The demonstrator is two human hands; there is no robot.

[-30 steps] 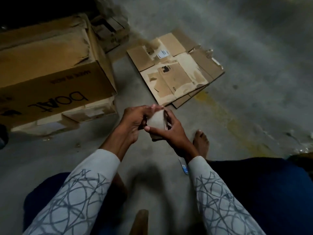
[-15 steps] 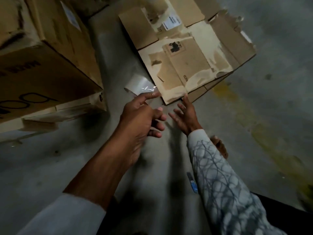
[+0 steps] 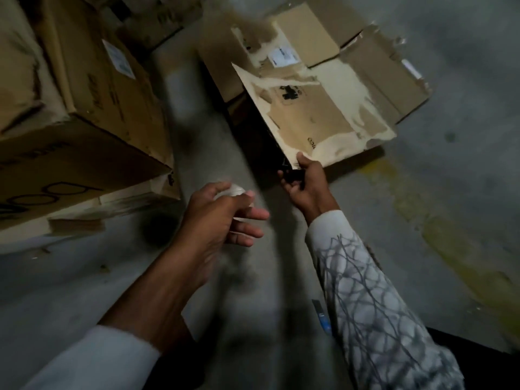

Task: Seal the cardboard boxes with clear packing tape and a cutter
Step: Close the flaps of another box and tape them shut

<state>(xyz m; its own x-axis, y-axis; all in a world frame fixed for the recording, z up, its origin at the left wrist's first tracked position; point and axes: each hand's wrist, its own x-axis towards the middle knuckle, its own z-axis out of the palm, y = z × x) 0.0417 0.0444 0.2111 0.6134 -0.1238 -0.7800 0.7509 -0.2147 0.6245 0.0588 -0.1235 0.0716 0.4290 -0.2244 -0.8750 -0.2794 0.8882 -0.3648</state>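
A flattened, torn cardboard box (image 3: 323, 108) lies on the concrete floor ahead of me. My right hand (image 3: 306, 184) grips its near corner and has that edge raised off the floor, with dark shadow beneath. My left hand (image 3: 222, 215) is held over the floor to the left, with a pale, crumpled piece of clear tape (image 3: 236, 190) pinched between thumb and forefinger; the other fingers are spread. A blue cutter (image 3: 322, 316) lies on the floor beside my right sleeve.
A large brown printed carton (image 3: 84, 114) stands at the left on flattened cardboard (image 3: 123, 201). More cartons (image 3: 157, 21) sit at the back. A yellow painted stripe (image 3: 439, 235) runs along the floor at the right.
Both hands left the tape roll they held together. My right hand reached forward, took the flattened box's near corner and lifted it. My left hand kept a strip of tape, which has crumpled up.
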